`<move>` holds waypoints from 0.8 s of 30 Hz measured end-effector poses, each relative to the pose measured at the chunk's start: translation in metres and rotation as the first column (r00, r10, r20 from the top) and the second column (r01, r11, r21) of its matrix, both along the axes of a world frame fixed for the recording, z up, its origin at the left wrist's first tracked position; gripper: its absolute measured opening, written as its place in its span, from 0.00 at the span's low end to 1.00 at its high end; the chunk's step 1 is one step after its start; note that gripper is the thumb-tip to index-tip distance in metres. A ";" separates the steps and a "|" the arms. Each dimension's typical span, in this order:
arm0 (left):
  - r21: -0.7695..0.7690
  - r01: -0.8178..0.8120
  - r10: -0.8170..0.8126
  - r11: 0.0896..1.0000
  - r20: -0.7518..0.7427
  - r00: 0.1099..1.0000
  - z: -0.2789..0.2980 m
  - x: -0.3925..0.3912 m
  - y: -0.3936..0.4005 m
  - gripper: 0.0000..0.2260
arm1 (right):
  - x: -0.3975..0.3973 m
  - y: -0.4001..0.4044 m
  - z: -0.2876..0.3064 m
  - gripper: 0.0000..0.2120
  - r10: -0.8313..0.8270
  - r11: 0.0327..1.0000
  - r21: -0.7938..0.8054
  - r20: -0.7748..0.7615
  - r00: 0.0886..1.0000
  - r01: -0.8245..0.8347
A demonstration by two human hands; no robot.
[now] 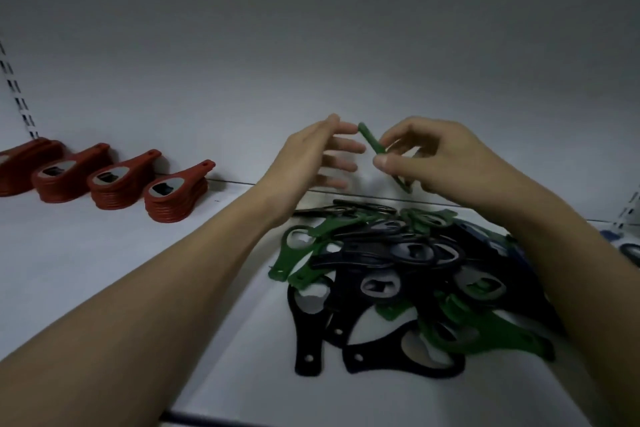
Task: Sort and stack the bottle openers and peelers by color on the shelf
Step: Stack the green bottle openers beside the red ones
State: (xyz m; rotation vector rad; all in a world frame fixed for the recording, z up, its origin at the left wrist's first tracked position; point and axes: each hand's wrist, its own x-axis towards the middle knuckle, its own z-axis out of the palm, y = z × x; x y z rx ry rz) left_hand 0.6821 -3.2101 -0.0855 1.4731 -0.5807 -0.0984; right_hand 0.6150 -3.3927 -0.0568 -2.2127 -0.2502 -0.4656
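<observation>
My right hand (438, 158) pinches a green bottle opener (372, 144) edge-on above the shelf, its handle pointing up and left. My left hand (318, 156) is beside it with straight, spread fingers; the index fingertip is at the opener's top end. Below both hands lies a mixed heap of green openers (304, 255) and black or dark blue openers (310, 329). Several neat stacks of red openers (173, 196) stand in a row at the left, against the back wall.
The white shelf (104, 270) runs from the red stacks to the heap. Its front edge (207, 421) is at the bottom. Slotted uprights stand at the far left (17, 94) and far right (628, 208). A blue item (630, 251) peeks in at the right edge.
</observation>
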 end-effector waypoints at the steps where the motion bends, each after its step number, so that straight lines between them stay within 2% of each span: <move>1: -0.008 0.134 -0.135 0.991 -0.065 0.989 -0.001 -0.005 -0.003 0.19 | 0.002 0.000 -0.002 0.07 -0.028 0.999 0.027 0.020 0.999 0.027; 3: -0.029 0.325 -0.326 0.945 -0.132 0.936 -0.004 -0.016 -0.011 0.20 | 0.005 0.003 -0.007 0.08 -0.038 0.999 0.023 0.038 0.999 0.037; 4: -0.051 0.357 -0.361 0.933 -0.134 0.923 -0.006 -0.019 -0.015 0.19 | 0.005 0.005 -0.009 0.08 -0.014 1.000 0.020 0.031 0.999 0.014; 7: -0.162 0.277 -0.299 0.947 -0.132 0.945 -0.007 -0.019 -0.014 0.15 | 0.002 0.005 -0.006 0.09 0.062 0.998 0.017 0.002 0.998 -0.062; 10: -0.215 0.150 -0.189 0.965 -0.174 0.966 -0.005 -0.016 -0.007 0.14 | 0.000 -0.007 0.002 0.08 -0.063 0.998 -0.014 0.041 0.997 0.063; 12: -0.277 0.091 -0.158 0.956 -0.228 0.961 -0.004 -0.014 -0.001 0.12 | 0.001 -0.022 0.004 0.07 -0.172 0.968 -0.189 -0.031 0.985 0.164; 14: -0.335 0.055 -0.158 0.941 -0.287 0.945 -0.002 -0.011 0.005 0.12 | 0.003 -0.039 0.002 0.09 -0.309 0.875 -0.439 -0.186 0.933 0.202; 16: -0.361 0.028 -0.159 0.932 -0.340 0.927 0.000 -0.009 0.009 0.15 | 0.003 -0.049 -0.003 0.13 -0.451 0.763 -0.617 -0.293 0.843 0.194; 18: -0.344 0.015 -0.151 0.939 -0.373 0.915 0.000 -0.008 0.010 0.17 | 0.001 -0.047 -0.010 0.18 -0.513 0.697 -0.703 -0.354 0.782 0.139; 20: -0.297 0.011 -0.130 0.955 -0.386 0.913 -0.003 -0.006 0.009 0.17 | 0.002 -0.043 -0.014 0.17 -0.506 0.706 -0.696 -0.371 0.779 0.128; 24: -0.187 0.005 -0.082 0.982 -0.405 0.911 -0.005 -0.001 0.010 0.12 | 0.004 -0.040 -0.016 0.11 -0.448 0.825 -0.515 -0.340 0.827 0.235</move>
